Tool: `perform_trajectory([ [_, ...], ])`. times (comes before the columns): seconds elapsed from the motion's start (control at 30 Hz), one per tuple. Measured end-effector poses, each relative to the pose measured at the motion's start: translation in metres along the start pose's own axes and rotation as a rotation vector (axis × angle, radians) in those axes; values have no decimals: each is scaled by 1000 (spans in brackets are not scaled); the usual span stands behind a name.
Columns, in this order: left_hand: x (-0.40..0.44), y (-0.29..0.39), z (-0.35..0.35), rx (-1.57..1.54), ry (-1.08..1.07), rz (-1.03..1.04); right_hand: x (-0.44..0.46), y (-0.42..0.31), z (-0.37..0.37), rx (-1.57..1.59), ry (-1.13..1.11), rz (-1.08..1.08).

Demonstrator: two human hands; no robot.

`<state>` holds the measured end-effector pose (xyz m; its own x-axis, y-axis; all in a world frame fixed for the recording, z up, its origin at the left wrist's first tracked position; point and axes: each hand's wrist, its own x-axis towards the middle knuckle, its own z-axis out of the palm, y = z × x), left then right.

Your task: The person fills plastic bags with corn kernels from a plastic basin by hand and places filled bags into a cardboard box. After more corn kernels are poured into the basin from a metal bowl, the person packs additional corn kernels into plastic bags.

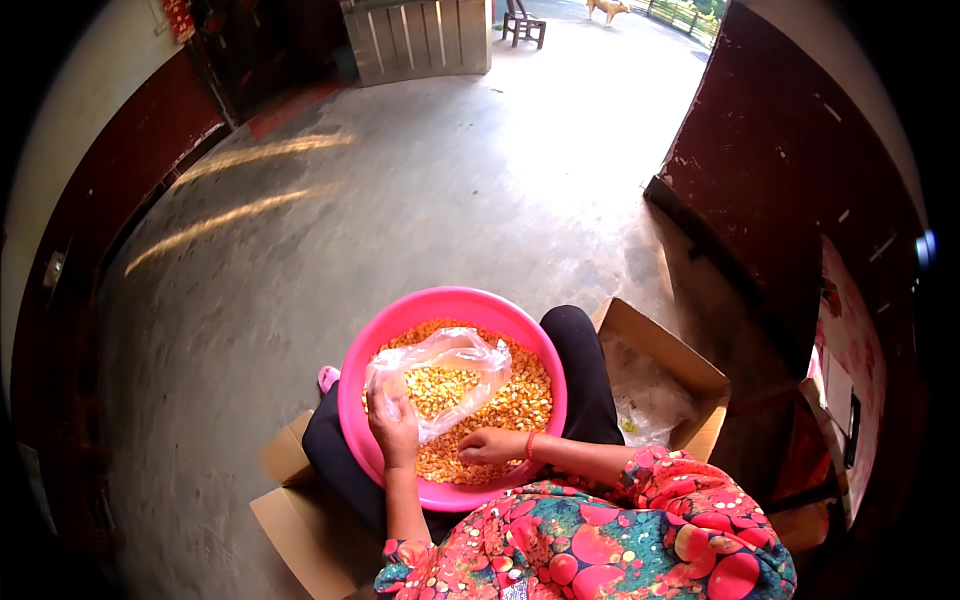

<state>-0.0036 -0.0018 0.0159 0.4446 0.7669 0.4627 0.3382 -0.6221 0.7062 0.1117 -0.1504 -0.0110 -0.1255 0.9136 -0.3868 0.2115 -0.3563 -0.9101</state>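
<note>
A wide pink basin (505,304) of orange-yellow corn kernels (528,405) rests on my lap between my knees. On the kernels lies a clear plastic bag (455,345), its mouth spread wide, with kernels visible through the opening. My left hand (393,425) grips the bag's left edge, fingers behind the film and thumb towards the middle. Low in the basin, just outside the bag, my right hand (488,446) touches the kernels with its fingers curled together. Whatever those fingertips may hold is hidden. A red band (530,446) circles my right wrist.
Right of my knee stands an open cardboard box (665,345) with clear plastic inside. Cardboard flaps (300,520) stick out at my left. Grey concrete floor (300,260) stretches towards a bright doorway. Outside are a small wooden chair (524,28) and a dog (607,9).
</note>
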Motion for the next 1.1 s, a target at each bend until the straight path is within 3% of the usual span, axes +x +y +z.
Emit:
perform_trajectory([
  [0.03,-1,-1,-3,7,9,4,-2,-6,-1,179,12,150],
  [0.17,-3,-7,0,14,-2,17,0,-11,-17,673,-100,316],
  [0.3,-5,-7,0,13,-4,-16,-7,-21,-21,920,-189,294],
  [0.43,-4,-6,3,-4,-14,-38,-2,-37,-28,955,-193,169],
  [0.57,-5,-9,3,5,-27,-37,22,-60,-39,997,113,82],
  [0.8,-7,-16,4,-30,-74,-129,81,-27,-60,940,387,70],
  [0.83,-7,-15,4,-29,-73,-129,83,-24,-59,537,508,-260],
  [0.9,-7,-14,3,8,-68,-98,81,-19,-63,113,605,-574],
  [0.97,-7,-12,4,-10,-64,-99,73,-16,-74,-666,730,-402],
  [1.0,-7,-12,4,-25,-61,-98,74,-7,-74,-666,731,-402],
  [1.03,-6,-11,4,-24,-60,-96,78,0,-70,-267,689,-401],
  [1.1,-6,-10,4,-49,-83,-157,78,8,-67,129,630,-389],
])
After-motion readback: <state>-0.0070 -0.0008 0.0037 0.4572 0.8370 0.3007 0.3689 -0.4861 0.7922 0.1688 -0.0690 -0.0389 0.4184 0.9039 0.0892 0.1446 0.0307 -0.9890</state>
